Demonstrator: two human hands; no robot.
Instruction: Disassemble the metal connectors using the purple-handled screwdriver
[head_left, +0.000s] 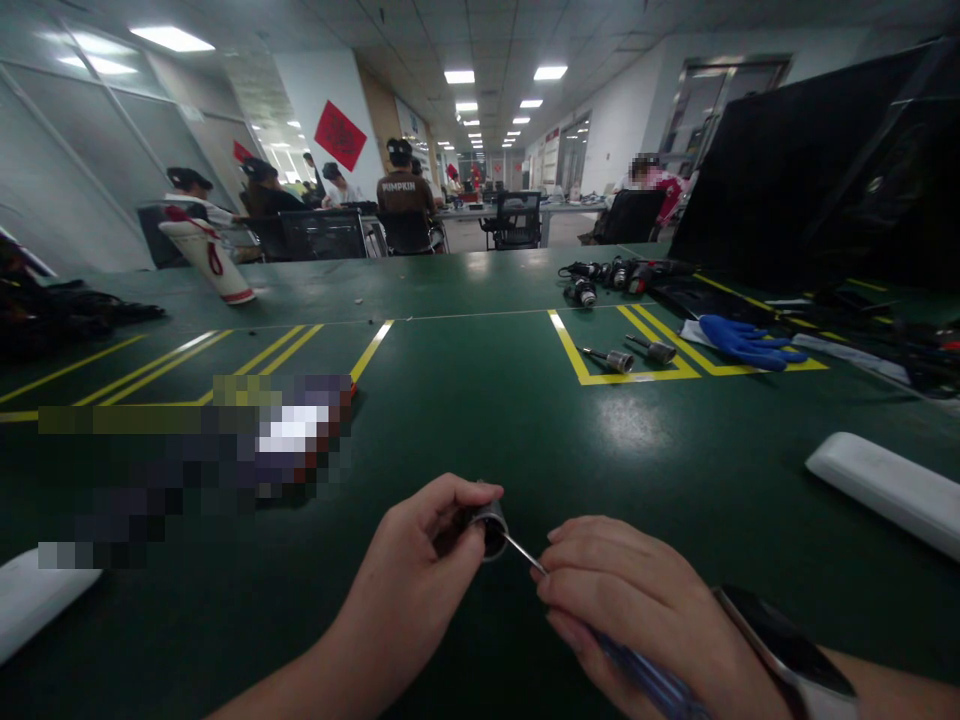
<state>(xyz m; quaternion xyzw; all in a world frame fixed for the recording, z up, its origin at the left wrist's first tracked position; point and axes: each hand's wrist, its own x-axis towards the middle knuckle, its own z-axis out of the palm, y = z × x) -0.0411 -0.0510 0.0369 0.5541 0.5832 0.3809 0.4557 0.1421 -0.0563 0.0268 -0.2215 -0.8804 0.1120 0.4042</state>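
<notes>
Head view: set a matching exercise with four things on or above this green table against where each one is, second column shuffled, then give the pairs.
Things:
1. small grey metal cylinder
2. blue-handled thin-shafted screwdriver
3. blue rubber glove
4. white cone with red markings

Places:
a. lying by the yellow tape, right side
b. gripped in the left hand
c. leaning, far left of the green table
d. gripped in the right hand

Pairs: 1-b, 2-d, 3-a, 4-c.
</notes>
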